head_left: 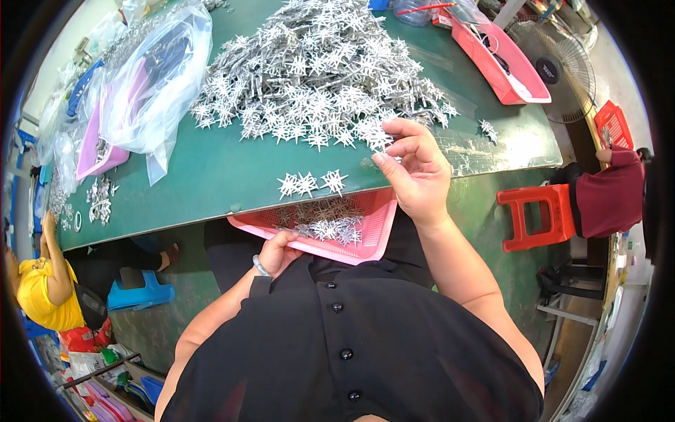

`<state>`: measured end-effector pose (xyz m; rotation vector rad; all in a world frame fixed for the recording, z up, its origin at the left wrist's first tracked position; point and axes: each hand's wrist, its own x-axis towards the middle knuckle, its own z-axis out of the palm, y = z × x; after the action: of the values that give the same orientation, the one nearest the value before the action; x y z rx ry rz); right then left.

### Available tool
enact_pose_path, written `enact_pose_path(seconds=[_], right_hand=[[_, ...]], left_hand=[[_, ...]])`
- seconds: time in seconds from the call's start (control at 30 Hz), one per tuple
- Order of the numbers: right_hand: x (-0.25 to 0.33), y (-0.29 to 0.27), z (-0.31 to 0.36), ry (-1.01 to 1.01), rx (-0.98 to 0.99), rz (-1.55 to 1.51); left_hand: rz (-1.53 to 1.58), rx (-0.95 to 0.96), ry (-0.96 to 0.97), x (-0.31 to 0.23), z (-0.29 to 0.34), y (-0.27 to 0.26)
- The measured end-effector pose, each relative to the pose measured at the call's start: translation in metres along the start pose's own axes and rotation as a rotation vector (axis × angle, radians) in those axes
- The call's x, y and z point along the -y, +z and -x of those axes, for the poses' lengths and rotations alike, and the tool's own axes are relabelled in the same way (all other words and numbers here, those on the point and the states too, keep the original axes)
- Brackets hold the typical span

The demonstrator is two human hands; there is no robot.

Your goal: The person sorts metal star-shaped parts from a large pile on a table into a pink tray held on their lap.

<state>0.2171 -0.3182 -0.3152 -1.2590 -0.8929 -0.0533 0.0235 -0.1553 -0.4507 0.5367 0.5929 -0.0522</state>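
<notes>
A big heap of silver star-shaped metal pieces (316, 77) covers the far middle of the green table (190, 186). At the heap's near right edge, my right hand (422, 169) has its fingers curled and its thumb close to them, pinching a silver star-shaped piece (375, 135); the fingertips partly hide it. A few loose stars (306, 184) lie near the table's front edge. Below that edge, a pink plastic basket (383, 232) rests at my lap with several stars (334, 231) inside. My left hand (276, 254) is closed on the basket's near left rim.
Plastic bags (169, 77) and a lilac tray (98, 151) stand at the left. Another pink basket (492, 60) sits at the far right, near a fan (555, 70). Co-workers sit on both sides, near a red stool (538, 214) and a blue stool (144, 290).
</notes>
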Motion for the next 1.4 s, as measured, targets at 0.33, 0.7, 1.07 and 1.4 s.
enact_pose_path(seconds=[0.33,0.7,1.07,1.4], right_hand=[[0.001,0.002,0.001,-0.084,0.024,0.178],[0.003,0.005,0.006,0.410,0.096,-0.455],[-0.004,0.009,0.013,0.533,0.106,-0.597],[-0.007,0.005,0.015,0.551,0.095,-0.646]], left_hand=[[0.011,0.016,-0.030,0.002,-0.004,-0.012],[-0.021,0.013,0.011,0.003,-0.004,-0.012],[0.012,0.028,0.007,0.004,-0.005,-0.012],[0.059,-0.027,-0.005,0.002,-0.003,-0.005]])
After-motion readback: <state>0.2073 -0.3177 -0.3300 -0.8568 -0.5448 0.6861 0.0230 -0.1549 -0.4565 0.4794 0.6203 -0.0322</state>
